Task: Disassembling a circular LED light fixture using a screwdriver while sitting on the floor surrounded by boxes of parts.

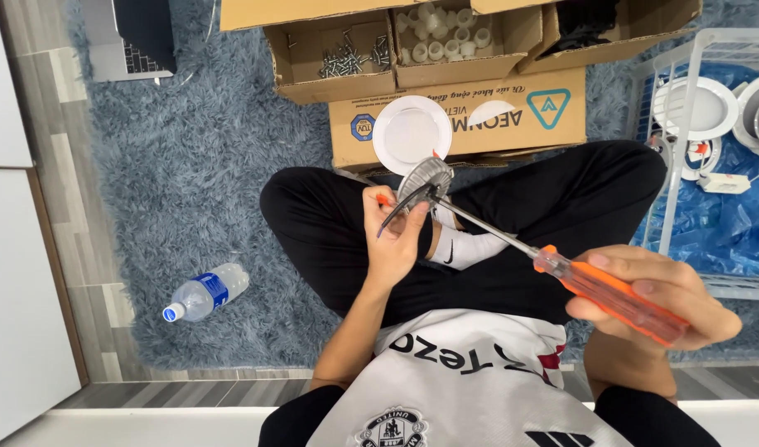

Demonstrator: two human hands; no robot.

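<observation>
I sit cross-legged on a blue shaggy rug. My left hand grips a round silver finned lamp body with a spring clip, held upright above my knees. My right hand holds an orange-handled screwdriver; its long metal shaft runs up and left, with the tip against the lamp body near my left thumb. A round white lamp face leans on the cardboard box just behind the silver part.
Open cardboard boxes ahead hold screws, white plastic parts and black parts. A white wire rack on the right holds round lamps over blue plastic. A water bottle lies at left; a laptop sits far left.
</observation>
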